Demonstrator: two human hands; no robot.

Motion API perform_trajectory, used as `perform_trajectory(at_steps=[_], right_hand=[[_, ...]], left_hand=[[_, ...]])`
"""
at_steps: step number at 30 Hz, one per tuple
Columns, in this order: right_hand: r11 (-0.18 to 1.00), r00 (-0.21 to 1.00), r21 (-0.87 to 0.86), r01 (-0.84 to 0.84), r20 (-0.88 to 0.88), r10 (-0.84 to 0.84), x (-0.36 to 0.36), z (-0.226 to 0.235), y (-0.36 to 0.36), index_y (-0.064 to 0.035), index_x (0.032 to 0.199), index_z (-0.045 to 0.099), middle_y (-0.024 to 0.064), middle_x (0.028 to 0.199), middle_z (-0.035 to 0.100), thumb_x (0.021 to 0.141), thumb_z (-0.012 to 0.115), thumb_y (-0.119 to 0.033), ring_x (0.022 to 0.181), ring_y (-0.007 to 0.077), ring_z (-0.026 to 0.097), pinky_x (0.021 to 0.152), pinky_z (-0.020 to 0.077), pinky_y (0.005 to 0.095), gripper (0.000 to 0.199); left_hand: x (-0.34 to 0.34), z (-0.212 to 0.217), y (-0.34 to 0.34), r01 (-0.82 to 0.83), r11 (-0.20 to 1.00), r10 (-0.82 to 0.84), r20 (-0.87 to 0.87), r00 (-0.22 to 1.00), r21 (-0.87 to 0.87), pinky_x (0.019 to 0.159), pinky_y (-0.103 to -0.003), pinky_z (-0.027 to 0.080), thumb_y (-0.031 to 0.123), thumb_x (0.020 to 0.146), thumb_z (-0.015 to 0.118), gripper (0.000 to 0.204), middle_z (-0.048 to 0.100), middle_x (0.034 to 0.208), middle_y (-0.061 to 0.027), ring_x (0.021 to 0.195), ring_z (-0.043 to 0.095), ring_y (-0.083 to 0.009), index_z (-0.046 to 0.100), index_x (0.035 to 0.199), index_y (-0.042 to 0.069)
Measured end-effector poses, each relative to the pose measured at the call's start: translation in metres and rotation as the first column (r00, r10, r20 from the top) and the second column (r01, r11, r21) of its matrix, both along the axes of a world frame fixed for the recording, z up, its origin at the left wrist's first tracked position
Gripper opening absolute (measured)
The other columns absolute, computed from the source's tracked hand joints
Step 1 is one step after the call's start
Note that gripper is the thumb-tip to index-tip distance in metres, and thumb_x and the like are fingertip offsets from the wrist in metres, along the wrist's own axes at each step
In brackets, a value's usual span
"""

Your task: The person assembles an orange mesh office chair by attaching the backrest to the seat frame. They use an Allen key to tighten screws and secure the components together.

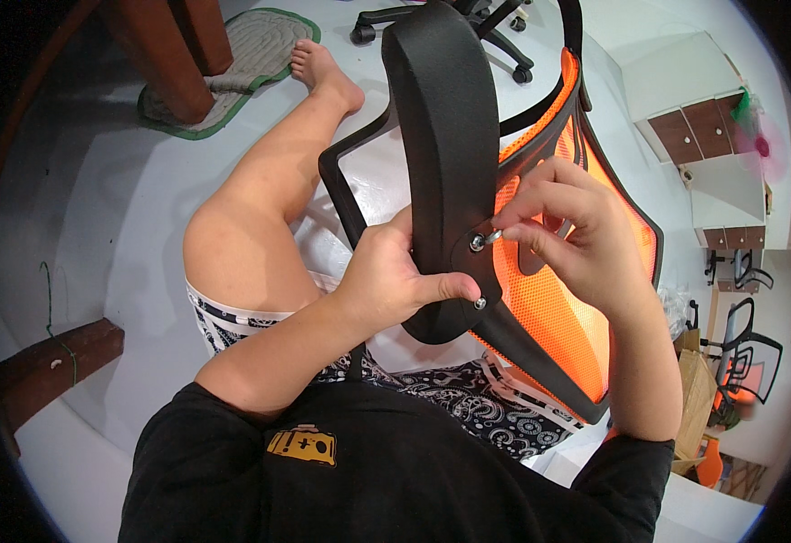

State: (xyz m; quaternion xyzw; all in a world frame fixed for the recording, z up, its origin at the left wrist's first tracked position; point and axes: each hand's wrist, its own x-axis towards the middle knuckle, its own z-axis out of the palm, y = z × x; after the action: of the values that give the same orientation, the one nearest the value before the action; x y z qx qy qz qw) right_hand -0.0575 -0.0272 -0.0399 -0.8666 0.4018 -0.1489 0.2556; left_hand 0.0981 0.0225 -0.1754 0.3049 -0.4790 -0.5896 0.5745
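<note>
I sit on the floor with an office chair backrest (554, 308) of orange mesh in a black frame propped on my lap. A black padded headrest piece (441, 154) lies against its top. My left hand (391, 281) grips the lower end of the black piece, thumb beside a lower screw (481, 303). My right hand (563, 231) pinches a silver bolt (480, 241) between fingertips at a hole in the black piece.
My bare leg (260, 199) stretches out over the white floor toward a green-edged mat (233, 72). A wheeled black chair base (495, 27) stands beyond the backrest. White and brown cabinets (703, 127) and more orange-black chairs (744, 357) are at right. Wooden beams (52, 362) lie at left.
</note>
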Motion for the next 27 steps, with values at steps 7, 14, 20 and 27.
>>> perform_trajectory(at_steps=[7,14,20,27], right_hand=[[0.985,0.985,0.058,0.162,0.049,-0.164,-0.008,-0.011,0.015,-0.0069,0.076,0.065,0.0036,0.071,0.053,0.069,0.07,-0.006,0.062,0.0133,0.054,0.053,0.0422,0.0243,0.009],[0.955,0.958,-0.134,0.265,0.147,-0.245,0.0,-0.035,0.053,-0.0021,0.079,0.061,0.0041,0.063,0.053,0.067,0.073,-0.01,0.053,0.0134,0.052,0.046,0.0412,0.0242,0.018],[0.928,0.883,0.061,0.368,0.288,-0.37,0.011,-0.039,0.073,0.0035,0.091,0.06,0.0102,0.074,0.063,0.072,0.07,-0.004,0.067,0.0112,0.062,0.06,0.0495,0.0219,0.023],[0.869,0.767,0.385,0.31,0.439,-0.468,0.009,-0.046,0.078,0.0039,0.098,0.054,0.008,0.079,0.062,0.074,0.067,0.0,0.071,0.0107,0.06,0.064,0.0485,0.0231,0.027]], left_hand=[[-0.001,-0.002,-0.001,-0.003,1.0,0.003,0.017,1.0,-0.003,0.076,-0.026,0.047,0.039,0.058,0.081,0.073,0.063,0.094,-0.0107,0.086,0.059,-0.014,0.049,0.109,-0.003],[-0.002,-0.001,0.001,0.007,0.999,-0.004,-0.081,0.997,0.041,0.078,-0.026,0.045,0.036,0.054,0.083,0.075,0.062,0.097,-0.0092,0.089,0.057,-0.0126,0.049,0.108,-0.003],[-0.001,-0.003,0.0,0.053,0.997,-0.045,-0.136,0.99,0.061,0.079,-0.026,0.045,0.035,0.047,0.085,0.079,0.061,0.097,-0.0058,0.09,0.055,-0.0111,0.049,0.107,-0.001],[0.0,-0.007,-0.001,0.074,0.996,-0.069,-0.13,0.989,0.039,0.079,-0.025,0.044,0.039,0.048,0.083,0.08,0.061,0.096,-0.0038,0.089,0.056,-0.0107,0.049,0.108,0.0]])
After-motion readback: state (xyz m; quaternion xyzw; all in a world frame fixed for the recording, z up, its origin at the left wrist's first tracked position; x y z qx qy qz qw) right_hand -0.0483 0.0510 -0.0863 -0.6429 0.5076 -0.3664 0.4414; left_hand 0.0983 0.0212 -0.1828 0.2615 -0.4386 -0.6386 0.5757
